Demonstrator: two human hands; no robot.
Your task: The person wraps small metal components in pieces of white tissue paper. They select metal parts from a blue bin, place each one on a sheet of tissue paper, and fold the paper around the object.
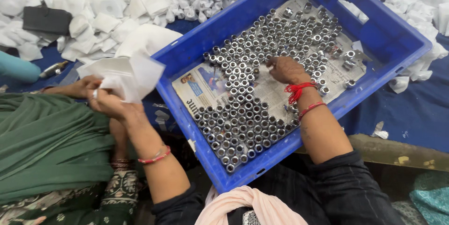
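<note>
A blue plastic crate [388,33] lined with newspaper [199,87] holds several rows of small shiny metal sleeves [243,117] standing upright. My right hand [286,69] is inside the crate, fingers curled down onto the sleeves near the middle; red thread and a red bangle circle its wrist. My left hand [110,103] is outside the crate's left wall, gripping a white paper sheet [126,75] held up above the lap.
Heaps of folded white paper packets [107,14] cover the blue cloth [411,112] behind and right of the crate. A co-worker's hand [82,87] and green garment [47,141] lie at left. A dark pouch [47,19] rests on the packets.
</note>
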